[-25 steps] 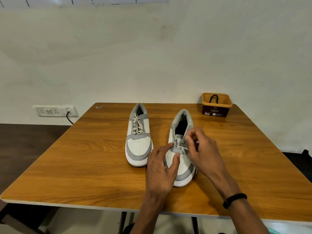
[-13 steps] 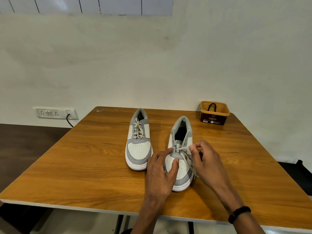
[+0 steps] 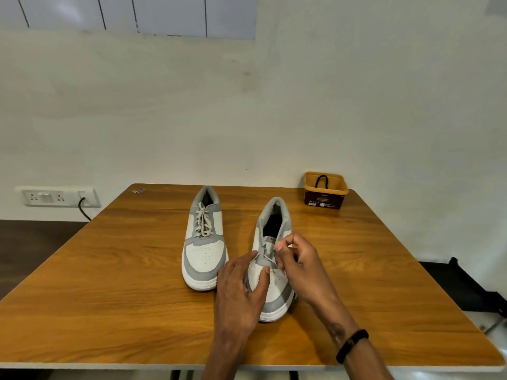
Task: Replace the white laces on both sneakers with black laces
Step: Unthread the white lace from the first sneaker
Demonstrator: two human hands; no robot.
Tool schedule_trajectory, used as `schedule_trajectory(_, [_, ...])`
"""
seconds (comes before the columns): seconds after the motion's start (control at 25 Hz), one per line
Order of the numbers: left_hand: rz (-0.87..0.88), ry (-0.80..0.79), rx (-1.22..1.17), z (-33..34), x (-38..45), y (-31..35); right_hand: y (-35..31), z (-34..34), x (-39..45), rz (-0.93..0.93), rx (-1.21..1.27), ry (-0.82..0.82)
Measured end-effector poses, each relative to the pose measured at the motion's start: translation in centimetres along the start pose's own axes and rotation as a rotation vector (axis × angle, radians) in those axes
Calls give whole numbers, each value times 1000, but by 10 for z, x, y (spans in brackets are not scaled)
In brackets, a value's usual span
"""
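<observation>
Two white and grey sneakers stand side by side on the wooden table (image 3: 109, 283), toes toward me. The left sneaker (image 3: 204, 242) is fully laced with a white lace (image 3: 203, 222). On the right sneaker (image 3: 274, 292) most eyelets are bare, and a white lace (image 3: 270, 260) crosses the lowest ones. My left hand (image 3: 238, 292) rests on that shoe's toe with thumb and fingers spread over it. My right hand (image 3: 299, 266) pinches the lace at the shoe's right side. A black lace (image 3: 321, 180) loops out of a small brown tub (image 3: 325, 192) at the back right.
A wall socket strip (image 3: 55, 197) with a black cable plugged in sits left of the table. A dark bench runs along the left wall. Bare wood spreads left and right of the shoes.
My right hand has gone back in to the lower eyelets after drawing the lace out to the right. The view has tilted up slightly. My left hand stays on the toe.
</observation>
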State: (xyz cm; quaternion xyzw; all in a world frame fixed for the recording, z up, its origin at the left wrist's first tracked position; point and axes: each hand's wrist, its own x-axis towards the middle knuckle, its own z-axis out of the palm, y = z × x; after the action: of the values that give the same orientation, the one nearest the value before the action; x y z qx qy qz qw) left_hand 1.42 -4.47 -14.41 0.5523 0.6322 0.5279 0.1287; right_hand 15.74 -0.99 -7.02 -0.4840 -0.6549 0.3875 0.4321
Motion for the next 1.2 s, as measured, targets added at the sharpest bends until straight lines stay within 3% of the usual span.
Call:
schedule_trajectory(0.24, [-7,9,17,1,0,2,-3,-16,-1,5,-349,-73])
schedule_trajectory(0.44, [32,5,-27,2,-1,1,-1,-21,-5,-38,-668,-3])
schedule_trajectory(0.52, [37,2,-20,2,-1,0,-3,-23,-6,-44,-616,-18])
schedule_trajectory(0.72, [44,-31,-13,2,1,-1,-3,-25,-9,-63,-203,-74])
schedule_trajectory(0.88, [51,-68,-8,3,1,-4,-4,-15,-11,24,217,-64])
schedule_trajectory(1.04, [64,-80,1,2,1,-3,-2,-10,-11,104,271,-16])
schedule_trajectory(1.2, [46,-73,-8,2,1,-2,-12,-21,-13,121,153,98])
